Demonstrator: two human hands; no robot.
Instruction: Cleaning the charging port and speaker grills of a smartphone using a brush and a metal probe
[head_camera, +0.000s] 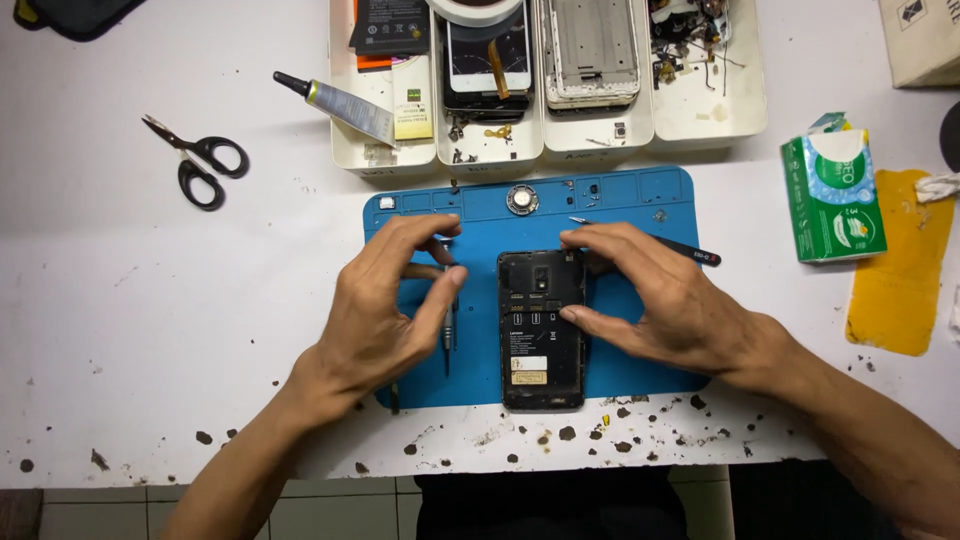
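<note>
A: Phone (541, 330), back cover off, lies mid-mat (630, 195) near the table's front edge.

B: Right hand (660, 300) pinches its upper right side; left hand (385, 305) grips a screwdriver (449, 330). Advisable: steady phone, tip vertical.

Two bare forearms, no sleeves in view. Left hand (385, 305): no ring, watch or glove; nails short. Right hand (665, 300): likewise bare, nails short. Dark garment at near edge, between the arms.
</note>
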